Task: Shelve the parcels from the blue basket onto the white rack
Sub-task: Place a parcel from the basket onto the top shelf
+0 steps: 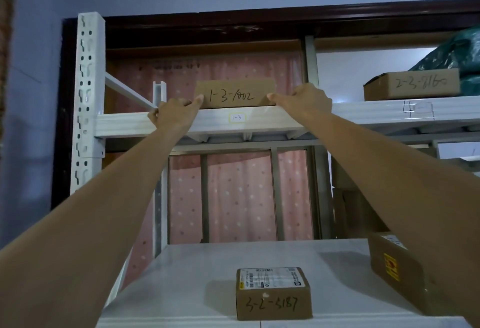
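Both hands bracket a cardboard parcel [235, 93] marked 1-3-/802: left hand [174, 117] pinching its left end, right hand [304, 101] its right. It sits on the white rack [272, 122] upper shelf above a 1-3 tag [237, 117], apparently placed. Arms reach up, extended. Another parcel [274, 294] lies below; the blue basket is unseen.

A brown cardboard parcel [235, 93] marked "1-3-1802" in black stands upright on the upper shelf of the white rack [89, 88], its long face forward, just above a small "1-3" label on the shelf edge. On the lower shelf a small parcel [274, 294] marked "3-2-5187" lies flat near the front edge, a printed label on top. Another parcel [411, 84] sits on the upper shelf, far right.
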Motion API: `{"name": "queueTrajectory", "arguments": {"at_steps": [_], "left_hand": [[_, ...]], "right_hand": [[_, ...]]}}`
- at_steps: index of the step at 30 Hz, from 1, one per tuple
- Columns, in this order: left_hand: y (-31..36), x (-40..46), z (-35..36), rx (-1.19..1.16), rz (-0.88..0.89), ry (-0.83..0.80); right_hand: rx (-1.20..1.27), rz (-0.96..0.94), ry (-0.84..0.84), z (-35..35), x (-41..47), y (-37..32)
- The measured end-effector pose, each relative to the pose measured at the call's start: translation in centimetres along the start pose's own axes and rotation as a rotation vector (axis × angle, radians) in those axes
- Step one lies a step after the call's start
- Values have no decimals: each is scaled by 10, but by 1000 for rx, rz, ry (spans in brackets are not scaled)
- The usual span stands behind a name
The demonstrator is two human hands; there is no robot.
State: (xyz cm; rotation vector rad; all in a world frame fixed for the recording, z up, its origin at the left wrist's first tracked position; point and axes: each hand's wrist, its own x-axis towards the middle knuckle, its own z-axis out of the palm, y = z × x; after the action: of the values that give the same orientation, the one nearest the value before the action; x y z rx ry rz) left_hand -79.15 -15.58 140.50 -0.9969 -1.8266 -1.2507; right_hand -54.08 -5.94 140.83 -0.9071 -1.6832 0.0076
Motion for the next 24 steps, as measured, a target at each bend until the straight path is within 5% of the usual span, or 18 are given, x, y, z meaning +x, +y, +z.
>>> {"name": "queueTrajectory", "arguments": {"at_steps": [16, 20, 24], "left_hand": [[-6, 7, -2, 1, 8, -23], [4, 6, -11, 18, -23, -57], [40, 2, -31, -217, 7, 175]], "right_hand": [[-43, -44, 83, 6, 2, 2], [73, -89, -10, -6, 0, 10], [186, -238, 38, -38, -6, 32]]}}
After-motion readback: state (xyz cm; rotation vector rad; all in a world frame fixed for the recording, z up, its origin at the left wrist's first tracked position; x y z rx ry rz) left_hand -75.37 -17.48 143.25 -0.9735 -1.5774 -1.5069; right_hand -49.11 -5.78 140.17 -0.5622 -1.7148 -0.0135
